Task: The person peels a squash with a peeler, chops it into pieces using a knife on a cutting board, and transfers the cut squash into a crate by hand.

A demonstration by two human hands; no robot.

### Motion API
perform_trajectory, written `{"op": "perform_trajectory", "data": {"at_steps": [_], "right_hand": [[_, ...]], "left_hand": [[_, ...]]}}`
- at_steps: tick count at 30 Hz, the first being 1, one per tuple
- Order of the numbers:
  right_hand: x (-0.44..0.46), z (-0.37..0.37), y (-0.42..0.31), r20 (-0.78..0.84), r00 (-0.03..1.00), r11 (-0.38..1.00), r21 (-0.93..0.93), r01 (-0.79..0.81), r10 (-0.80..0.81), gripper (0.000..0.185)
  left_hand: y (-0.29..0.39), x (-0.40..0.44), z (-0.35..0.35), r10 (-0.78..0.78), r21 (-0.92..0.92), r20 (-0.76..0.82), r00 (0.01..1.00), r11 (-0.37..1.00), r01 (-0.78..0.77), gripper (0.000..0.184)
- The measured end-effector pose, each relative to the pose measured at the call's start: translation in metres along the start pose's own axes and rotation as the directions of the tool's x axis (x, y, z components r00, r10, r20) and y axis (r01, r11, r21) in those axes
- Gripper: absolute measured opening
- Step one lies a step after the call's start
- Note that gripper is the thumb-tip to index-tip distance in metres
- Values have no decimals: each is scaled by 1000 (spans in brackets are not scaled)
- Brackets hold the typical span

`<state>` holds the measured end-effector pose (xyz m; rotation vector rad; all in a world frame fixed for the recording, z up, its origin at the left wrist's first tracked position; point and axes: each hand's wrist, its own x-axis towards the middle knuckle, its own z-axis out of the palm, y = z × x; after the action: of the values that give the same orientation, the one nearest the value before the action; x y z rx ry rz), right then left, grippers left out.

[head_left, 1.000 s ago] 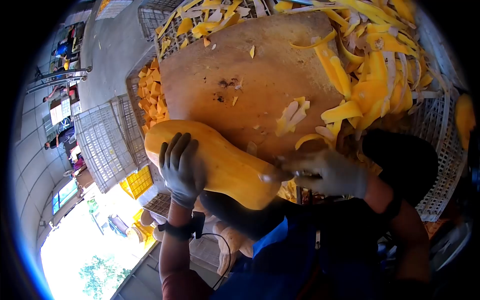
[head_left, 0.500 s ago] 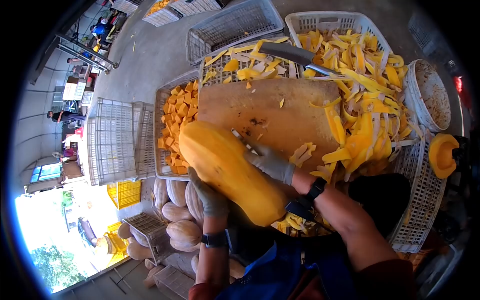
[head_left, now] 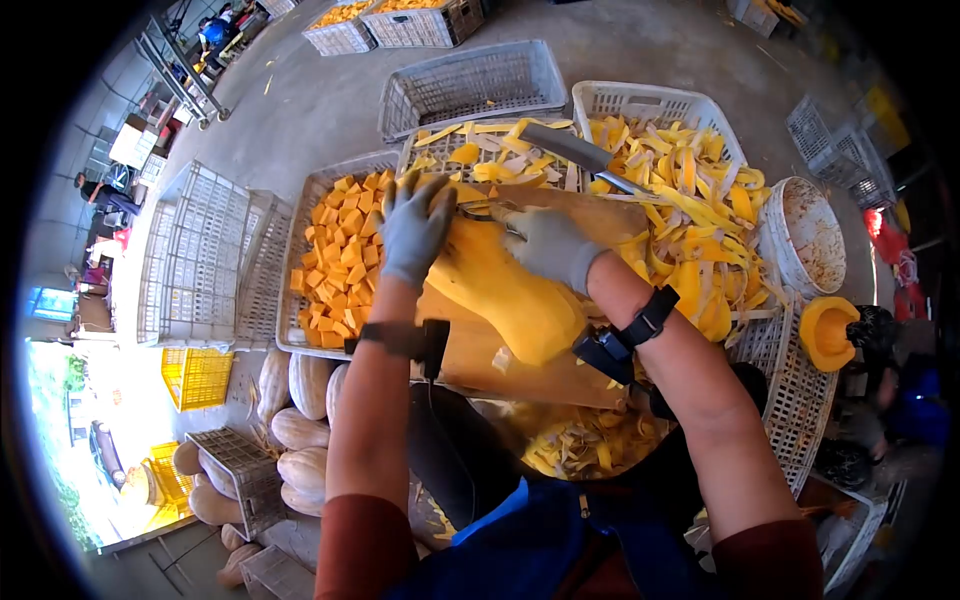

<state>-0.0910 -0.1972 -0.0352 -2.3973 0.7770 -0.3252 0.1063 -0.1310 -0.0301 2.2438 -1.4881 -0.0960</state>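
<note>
A peeled yellow squash (head_left: 520, 305) lies on the wooden cutting board (head_left: 460, 350), its rounded near end toward me. My right hand (head_left: 550, 248), in a grey glove, is closed round a peeler (head_left: 482, 210) with a metal head at the squash's far part. At the far left end of the squash is my gloved left hand (head_left: 412, 232), fingers spread; whether its palm presses on the squash is hidden. Behind the board, a broad-bladed knife (head_left: 568, 146) lies across the crates, near yellow peel strips (head_left: 690, 170).
A crate of orange cubes (head_left: 345, 260) stands left of the board. Whole squashes (head_left: 300, 430) lie below it on the floor. On the right are a white bucket (head_left: 808, 235) and a cut squash piece (head_left: 826, 333) by another person's dark glove (head_left: 872, 328). Stacked crates (head_left: 195, 255) stand at far left.
The squash, held up and tilted before, now lies on the board, turned and farther from me. My left hand has moved from its near side to its far end. The view has shifted.
</note>
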Motion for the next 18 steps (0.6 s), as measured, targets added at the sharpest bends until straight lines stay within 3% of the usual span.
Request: {"op": "perform_trajectory", "data": {"at_steps": [1,5,7,9,11,12,14,16,18], "right_hand": [[-7,-2,1,22,1000,1000,-5,-12,13,39],[-89,-2,21,184,979,995,14,-98,93,38],[-165,-4,18,69,996,997,43,-64,61,38],[-207,-21,17,270,957,995,-24,-100,103,38],[-230,-23,25,269,941,974,33,-224,207,38],[-241,-21,26,269,927,955,63,-289,263,38],[-244,-7,34,110,954,946,144,-292,278,39],[-233,10,29,-47,970,953,205,-225,240,39],[-212,18,21,-167,961,962,198,-186,220,37]], "left_hand": [[-1,5,17,-84,37,58,995,996,82,38],[-26,-4,34,-25,-27,-89,996,999,23,40],[-33,-11,31,14,-6,-108,994,1000,-15,39],[-45,-16,31,81,-29,-153,985,996,-86,38],[-56,-15,34,154,3,-176,972,988,-156,37],[-37,-19,17,74,25,-107,991,997,-72,34],[1,-17,4,223,461,-3,975,865,-197,34],[15,-14,19,484,255,246,840,803,-538,35],[28,-24,29,567,315,176,805,743,-591,33]]}}
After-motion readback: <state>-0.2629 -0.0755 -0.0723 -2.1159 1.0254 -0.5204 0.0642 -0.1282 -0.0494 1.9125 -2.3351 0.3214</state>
